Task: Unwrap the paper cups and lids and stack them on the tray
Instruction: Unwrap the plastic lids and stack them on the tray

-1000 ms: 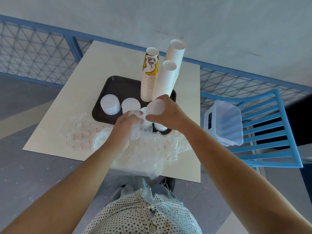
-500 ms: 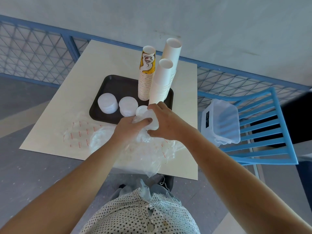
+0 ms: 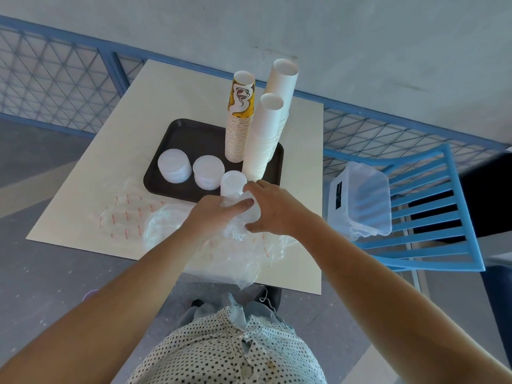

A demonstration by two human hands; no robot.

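A black tray (image 3: 182, 137) sits on the cream table (image 3: 177, 92). On it stand a yellow printed cup stack (image 3: 239, 117) and two tall white cup stacks (image 3: 264, 139), with three piles of translucent lids (image 3: 174, 165) along its near side. My left hand (image 3: 212, 214) and my right hand (image 3: 273, 209) meet just in front of the tray, both gripping a wrapped bundle of lids (image 3: 249, 213) in clear plastic. The bundle is mostly hidden by my fingers.
Crumpled clear wrappers (image 3: 227, 253) with red print lie on the table's near part, spilling over its front edge. A blue slatted chair (image 3: 432, 217) at the right holds a clear plastic box (image 3: 360, 198). A blue mesh railing (image 3: 55, 76) runs behind the table.
Both hands have drawn back from the tray's edge toward me and closed together on the wrapped lid bundle. The third lid pile on the tray is now uncovered.
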